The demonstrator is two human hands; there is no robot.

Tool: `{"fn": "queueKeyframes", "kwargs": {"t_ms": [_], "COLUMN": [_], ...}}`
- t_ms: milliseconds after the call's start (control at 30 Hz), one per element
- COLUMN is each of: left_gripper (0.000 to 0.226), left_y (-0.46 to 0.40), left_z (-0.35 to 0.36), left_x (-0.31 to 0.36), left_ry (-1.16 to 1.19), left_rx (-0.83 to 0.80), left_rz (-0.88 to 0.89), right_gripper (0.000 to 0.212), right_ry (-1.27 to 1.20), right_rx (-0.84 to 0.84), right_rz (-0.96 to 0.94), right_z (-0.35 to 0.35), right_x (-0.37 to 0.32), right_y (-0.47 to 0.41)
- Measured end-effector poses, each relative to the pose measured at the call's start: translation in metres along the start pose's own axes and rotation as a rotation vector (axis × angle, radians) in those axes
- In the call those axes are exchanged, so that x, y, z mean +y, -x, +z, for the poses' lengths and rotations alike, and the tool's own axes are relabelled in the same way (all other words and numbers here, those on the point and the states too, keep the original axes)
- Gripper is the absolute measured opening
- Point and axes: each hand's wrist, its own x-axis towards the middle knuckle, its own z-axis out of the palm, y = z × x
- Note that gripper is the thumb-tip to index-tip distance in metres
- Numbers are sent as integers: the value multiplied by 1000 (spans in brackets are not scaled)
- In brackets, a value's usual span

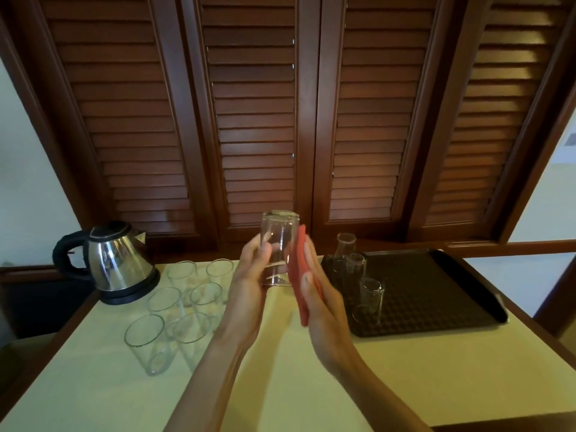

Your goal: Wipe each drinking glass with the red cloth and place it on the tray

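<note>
From the head view, dark louvred shutters (255, 120) filled the top of the frame above a pale yellow tabletop (280, 369). At centre, the left hand (252, 275) gripped an upturned glass (279, 247); the right hand (314, 291), fingers straight, pressed the red cloth (297, 275) against it. Three glasses stood on the dark tray (436, 291) at right; six waited lower left beside the kettle (115, 263).

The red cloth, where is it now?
In the head view, centre: the red cloth lies under the right hand, pressed against the glass held by the left hand.
</note>
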Motion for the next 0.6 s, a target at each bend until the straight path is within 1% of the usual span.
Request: {"fn": "queueKeyframes", "kwargs": {"t_ms": [33,67,100,133,233,300,333,400,467,500,600], "left_gripper": [47,54,62,63,49,48,48,50,56,58,67], "left_y": [2,5,7,7,1,0,1,10,13,11,1], "left_z": [3,7,11,14,7,-1,-2,4,10,10,4], "left_x": [-4,-6,-6,-6,0,1,-2,-11,-13,-12,-4], "left_ry": [-49,-84,-91,-76,39,40,17,-2,56,78,32], "left_rx": [1,3,1,12,54,34,9,-2,15,27,46], "left_rz": [-3,-11,-21,-25,17,41,28,-52,-135,-141,-45], "right_gripper": [63,61,58,55,55,55,56,55,53,53,56], "right_ry": [11,30,53,56,127,100,55,-3,13,42,81], "right_rx": [32,56,68,57,-17,-38,-18,39,56,38,-19], "right_rz": [18,25,16,-10,-111,-127,-92,-11,-32,-58,-84], "right_z": [-3,-6,-7,-4,6,7,4,-5,-8,-4,8], "right_x": [-5,-12,-19,-23,-9,-3,-2,-10,-20,-20,-5], "right_y": [-11,-24,-33,-36,-5,14,11,-10,-25,-22,10]}}
